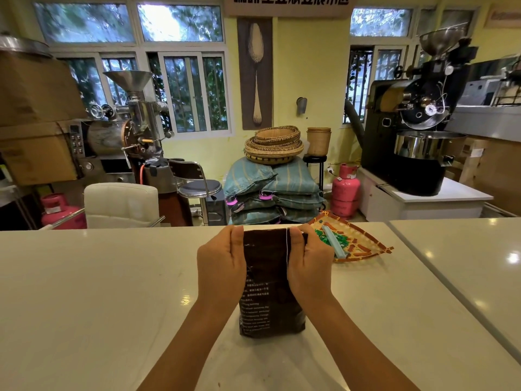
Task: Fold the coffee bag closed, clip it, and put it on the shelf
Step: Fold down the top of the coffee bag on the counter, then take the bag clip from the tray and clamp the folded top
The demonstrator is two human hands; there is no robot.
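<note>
Step in hand: the fold. Dark coffee bag (269, 280) stands upright on the white counter (98, 292), printed face toward the camera. Left hand (221, 261) and right hand (310, 261) each pinch a top corner, fingers curled closed round the bag's upper edge, thumbs on the near side. The top edge looks flat and pressed together, but whether a fold has been rolled over yet can't be told from this angle. A thin white thread or seam runs down the bag near the right thumb.

Clip: a pale blue bar clip (334, 240) lies in the woven fan-shaped tray (363, 244), just beside the right hand, among green bits. Not yet on the bag.

Next move, as a judgement: roll the top down a turn or two, hold the fold with the left hand, free the right hand to reach the short way to the tray for the clip, then slide it across the fold.

Shelf: none clearly identifiable in view, so the destination is unknown from here.
</note>
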